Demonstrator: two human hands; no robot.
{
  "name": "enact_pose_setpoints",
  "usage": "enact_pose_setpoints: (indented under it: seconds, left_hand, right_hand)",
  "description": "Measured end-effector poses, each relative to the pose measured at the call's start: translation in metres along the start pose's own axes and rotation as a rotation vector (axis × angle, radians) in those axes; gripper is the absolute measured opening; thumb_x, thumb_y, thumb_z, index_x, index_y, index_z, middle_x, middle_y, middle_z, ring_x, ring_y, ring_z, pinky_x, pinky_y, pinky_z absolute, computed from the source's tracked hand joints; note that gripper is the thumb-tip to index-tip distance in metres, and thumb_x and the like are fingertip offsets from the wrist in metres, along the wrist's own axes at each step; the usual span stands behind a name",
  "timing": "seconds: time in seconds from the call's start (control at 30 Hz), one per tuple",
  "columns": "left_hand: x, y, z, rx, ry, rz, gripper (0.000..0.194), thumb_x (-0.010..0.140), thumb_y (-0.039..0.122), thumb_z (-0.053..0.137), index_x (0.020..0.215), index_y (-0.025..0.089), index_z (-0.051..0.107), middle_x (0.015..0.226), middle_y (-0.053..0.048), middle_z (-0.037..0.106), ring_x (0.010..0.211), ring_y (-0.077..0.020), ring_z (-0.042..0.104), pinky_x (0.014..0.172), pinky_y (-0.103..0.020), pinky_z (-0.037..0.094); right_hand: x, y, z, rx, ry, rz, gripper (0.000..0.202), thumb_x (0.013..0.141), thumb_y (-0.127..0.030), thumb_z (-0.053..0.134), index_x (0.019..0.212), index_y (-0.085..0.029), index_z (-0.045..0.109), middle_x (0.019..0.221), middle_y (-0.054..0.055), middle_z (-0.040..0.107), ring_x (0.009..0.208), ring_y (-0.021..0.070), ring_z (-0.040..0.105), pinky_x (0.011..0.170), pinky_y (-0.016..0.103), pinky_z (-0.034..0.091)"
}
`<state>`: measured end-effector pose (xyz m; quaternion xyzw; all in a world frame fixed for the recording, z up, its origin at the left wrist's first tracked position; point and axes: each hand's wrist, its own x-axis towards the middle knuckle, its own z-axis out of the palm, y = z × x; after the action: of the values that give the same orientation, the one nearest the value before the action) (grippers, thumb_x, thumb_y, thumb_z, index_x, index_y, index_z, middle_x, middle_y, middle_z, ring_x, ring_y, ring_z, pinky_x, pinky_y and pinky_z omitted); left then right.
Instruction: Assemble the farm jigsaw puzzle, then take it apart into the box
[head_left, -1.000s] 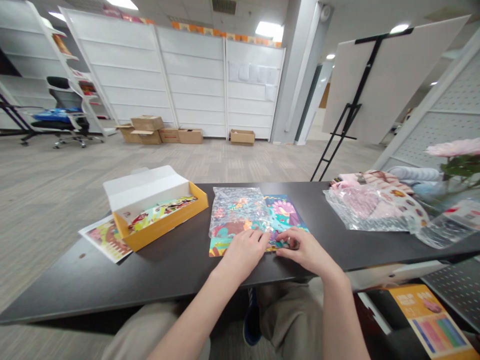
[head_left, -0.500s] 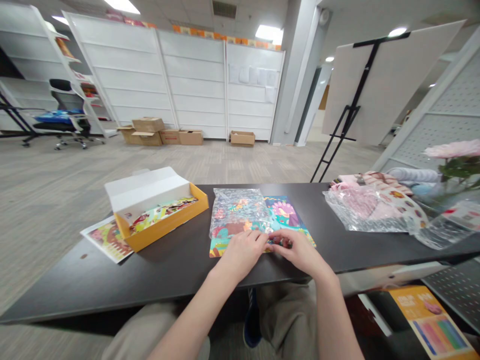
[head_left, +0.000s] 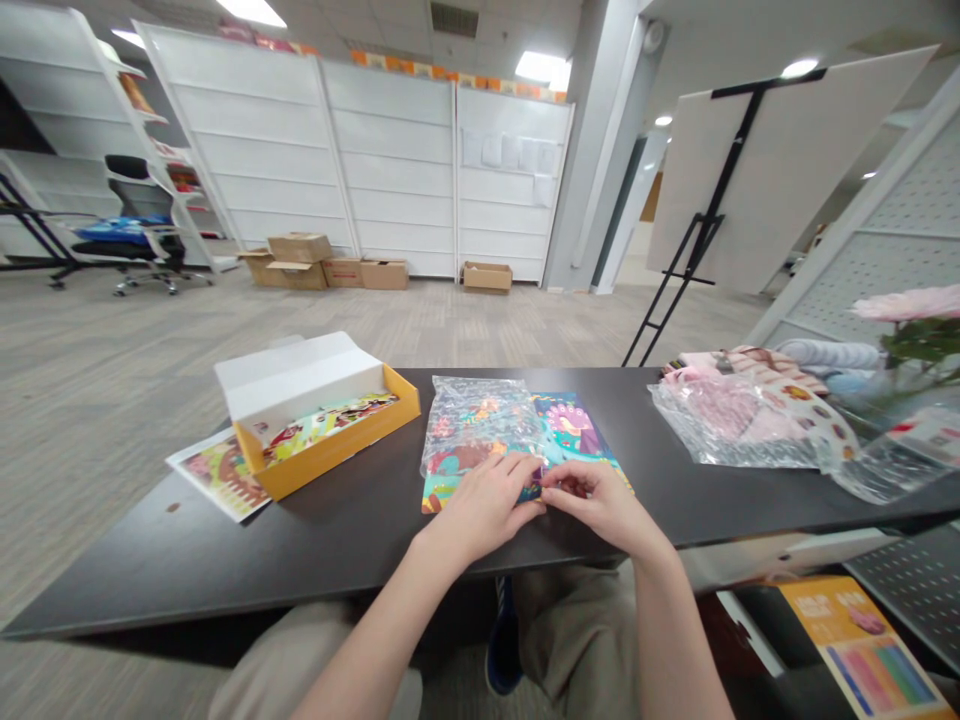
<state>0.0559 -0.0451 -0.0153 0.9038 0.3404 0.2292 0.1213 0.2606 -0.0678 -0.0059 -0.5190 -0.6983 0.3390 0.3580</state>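
Observation:
A colourful picture board (head_left: 568,425) with a purple peacock lies flat on the dark table. A clear plastic bag (head_left: 480,415) covers its left part. My left hand (head_left: 491,500) rests on the board's near edge beside the bag, its fingers stretched out and thumb apart. Just right of it, my right hand (head_left: 600,505) has thumb and forefinger pinched together above the board. Whatever sits in that pinch is too small and hidden to name. The fingertips of both hands nearly meet.
On the left stands an open yellow box (head_left: 330,440) with colourful printed pieces inside, partly over a printed sheet (head_left: 217,475). To the right lie a plastic-wrapped pink bundle (head_left: 720,410) and a flower (head_left: 911,305). The table's front edge (head_left: 300,605) runs above my knees.
My left thumb has come out to the side, away from the fingers. The right hand has shifted slightly, its fingers still pinched. The camera view has moved a little.

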Motion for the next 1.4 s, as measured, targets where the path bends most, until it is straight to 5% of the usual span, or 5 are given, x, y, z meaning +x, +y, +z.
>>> enact_pose_setpoints:
  seconds: [0.47,0.73,1.03,1.4]
  left_hand:
    - [0.003,0.009,-0.004,-0.011,0.063,0.020,0.047,0.083,0.041,0.074,0.122,0.021,0.057,0.127,-0.008,0.060,0.119,-0.0268,0.052,0.108,-0.045,0.043]
    - [0.012,0.019,0.006,0.027,0.072,-0.037,0.042,0.089,0.037,0.067,0.124,0.019,0.054,0.111,-0.008,0.066,0.108,-0.0257,0.059,0.099,-0.042,0.048]
    - [0.031,0.025,0.026,0.189,0.005,-0.036,0.037,0.095,0.040,0.060,0.123,0.018,0.052,0.111,-0.010,0.066,0.106,-0.0270,0.060,0.091,-0.039,0.050]
    - [0.031,0.028,0.020,0.295,-0.051,-0.014,0.036,0.096,0.040,0.058,0.120,0.015,0.053,0.107,-0.011,0.067,0.102,-0.0271,0.063,0.086,-0.038,0.052]
  right_hand:
    - [-0.007,-0.001,-0.013,0.018,-0.012,0.005,0.028,0.084,-0.045,0.068,0.079,-0.018,0.071,0.073,0.002,0.068,0.063,0.0149,0.054,0.057,0.026,0.042]
    - [-0.009,0.035,-0.034,-0.128,0.330,0.101,0.034,0.086,-0.049,0.062,0.085,-0.016,0.072,0.077,0.006,0.071,0.067,0.0192,0.062,0.062,0.029,0.048]
    - [-0.011,0.045,-0.031,-0.323,0.255,0.100,0.025,0.084,-0.040,0.060,0.089,-0.019,0.072,0.082,0.006,0.075,0.067,0.0201,0.064,0.067,0.033,0.050]
    - [-0.011,0.031,-0.030,-0.374,0.202,0.066,0.022,0.082,-0.036,0.058,0.081,-0.021,0.074,0.073,0.005,0.070,0.064,0.0189,0.059,0.064,0.032,0.047]
